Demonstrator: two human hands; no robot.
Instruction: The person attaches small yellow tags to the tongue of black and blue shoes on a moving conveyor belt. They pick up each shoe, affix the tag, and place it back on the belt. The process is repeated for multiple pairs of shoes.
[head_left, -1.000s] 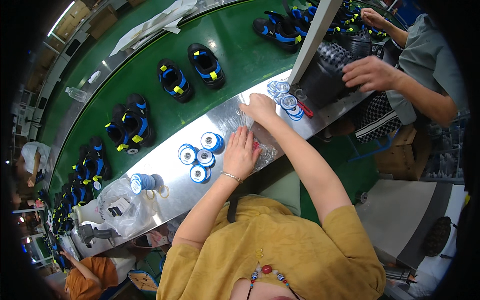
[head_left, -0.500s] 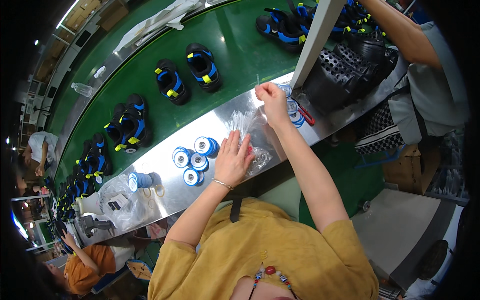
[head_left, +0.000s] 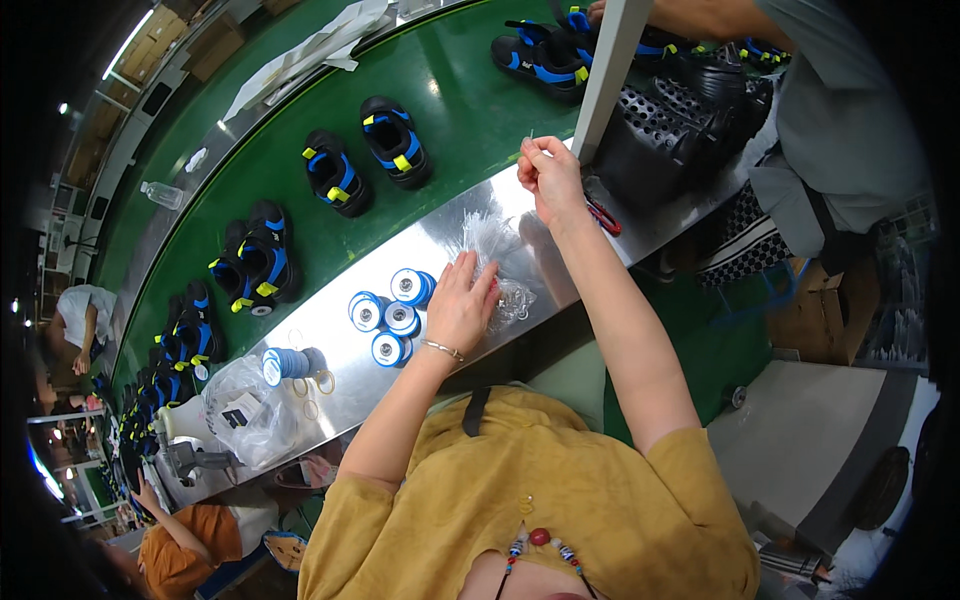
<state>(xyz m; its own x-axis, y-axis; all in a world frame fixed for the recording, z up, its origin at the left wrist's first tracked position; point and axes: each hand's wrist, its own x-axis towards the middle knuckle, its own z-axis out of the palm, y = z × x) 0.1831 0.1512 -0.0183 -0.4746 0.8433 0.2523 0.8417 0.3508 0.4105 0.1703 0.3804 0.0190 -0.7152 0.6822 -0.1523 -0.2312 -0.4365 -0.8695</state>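
1. In head view, just past L hand's (head_left: 462, 308) fingertips: bunch of clear strands (head_left: 484, 234), fanned out on steel bench (head_left: 345, 405).
2. L hand: palm down, fingers straight & nearly together, pressing near end of bunch, not gripping; crumpled clear plastic (head_left: 515, 302) just R of it.
3. R hand (head_left: 553, 182): fingers curled, thumb & fingertips pinched shut w/ thin clear sliver (head_left: 532, 133) poking up; near bench's far edge.
4. Just L of L hand: blue-rimmed spools (head_left: 394, 313); farther L, blue stack (head_left: 286, 365), clear bag (head_left: 265, 430).
5. R of R hand: red-handled tool (head_left: 604, 216), black perforated footwear (head_left: 650, 125).
6. Beyond both hands, a bit L: blk/blue shoes (head_left: 396, 145) on green belt (head_left: 450, 120).
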